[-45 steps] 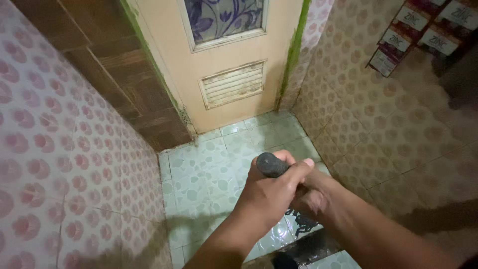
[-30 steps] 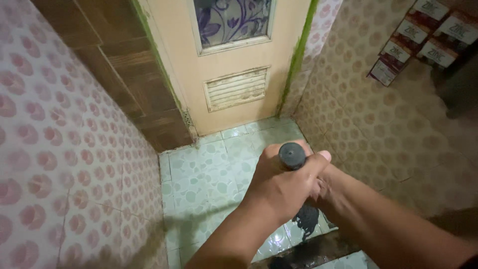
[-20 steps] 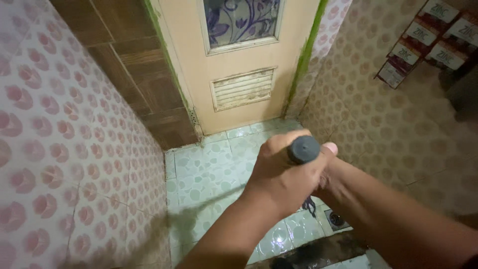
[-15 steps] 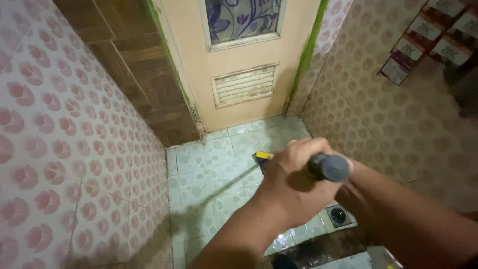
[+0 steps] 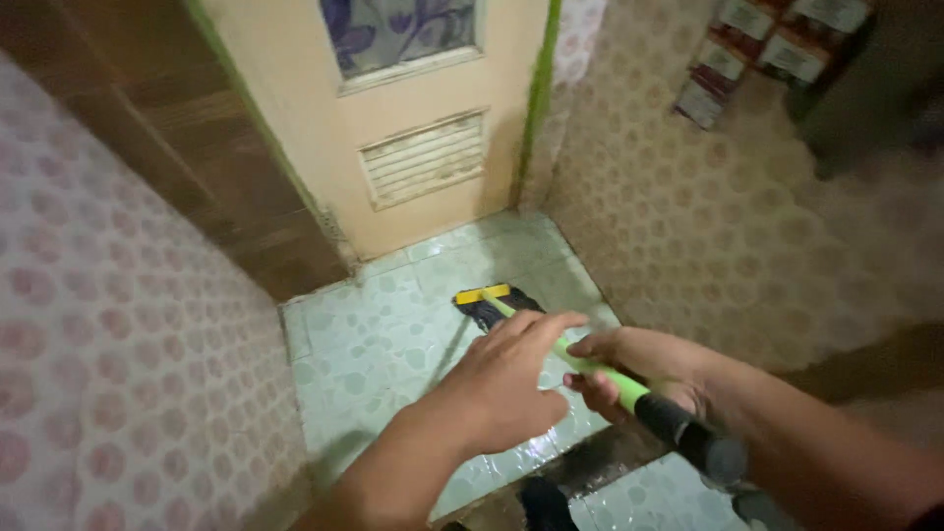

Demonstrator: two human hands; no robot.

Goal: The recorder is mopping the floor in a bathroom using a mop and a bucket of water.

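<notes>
I saw the right hand gripping the green mop handle; the left hand lay open across it, hiding part, and the mop head looked blurred.

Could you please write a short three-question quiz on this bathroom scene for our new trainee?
1. True or false: the mop head rests on the floor tiles near the door.
2. Which hand grips the green mop handle: A left hand, B right hand?
3. Fill in: the handle's end grip is coloured ____.

Key: 1 true; 2 B; 3 black.
</notes>
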